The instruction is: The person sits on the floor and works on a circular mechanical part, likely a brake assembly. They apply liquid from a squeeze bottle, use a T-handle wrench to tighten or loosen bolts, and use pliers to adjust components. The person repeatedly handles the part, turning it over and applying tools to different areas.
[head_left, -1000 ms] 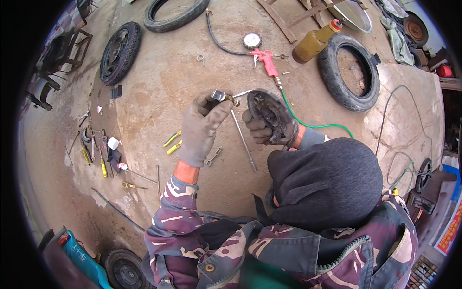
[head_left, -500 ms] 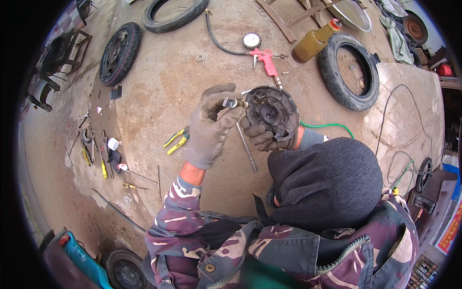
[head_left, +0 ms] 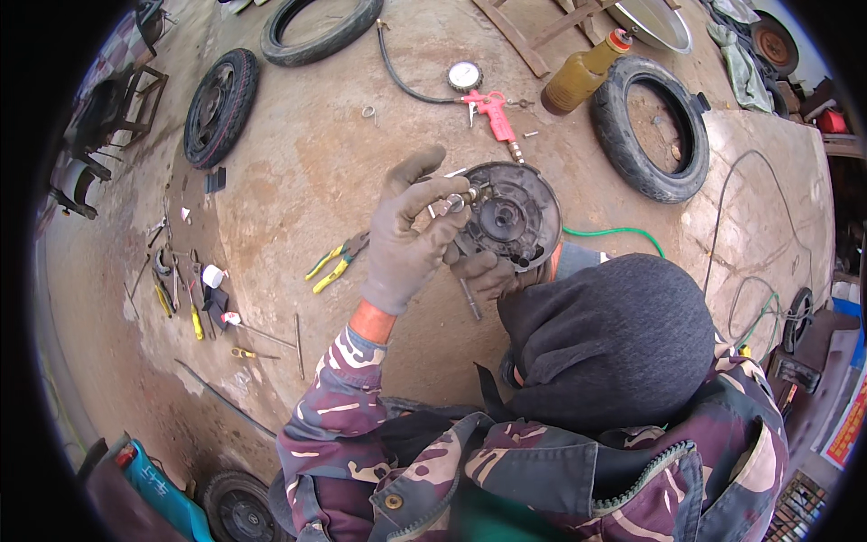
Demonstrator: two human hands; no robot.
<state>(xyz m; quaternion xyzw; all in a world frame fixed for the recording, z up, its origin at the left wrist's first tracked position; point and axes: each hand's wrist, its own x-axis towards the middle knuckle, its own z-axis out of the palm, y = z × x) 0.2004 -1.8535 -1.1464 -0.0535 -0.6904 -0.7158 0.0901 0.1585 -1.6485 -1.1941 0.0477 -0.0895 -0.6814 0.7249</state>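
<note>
My gloved left hand (head_left: 408, 237) pinches a small shiny metal part (head_left: 442, 208) against the left edge of a round, dark, greasy brake plate (head_left: 528, 217). What kind of part it is does not show clearly. From below, my gloved right hand (head_left: 488, 271) grips the plate and holds it up with its inner side facing me. Most of the right forearm is hidden behind a rounded shape covered in dark grey cloth (head_left: 614, 334). Under the right hand a metal rod (head_left: 470, 300) lies on the ground. Yellow-handled pliers (head_left: 334, 264) lie left of my left hand.
Beyond the plate lie a red air gun with gauge (head_left: 495, 116), a yellowish bottle (head_left: 578, 83) and a bare tyre (head_left: 610, 135). A wheel (head_left: 217, 108) and another tyre (head_left: 280, 50) are at far left. Several hand tools (head_left: 194, 307) are scattered left. A green hose (head_left: 623, 231) runs right.
My left hand has moved right, bringing the small metal part up to the plate's edge. The plate has turned slightly in my right hand. The rod is now more covered.
</note>
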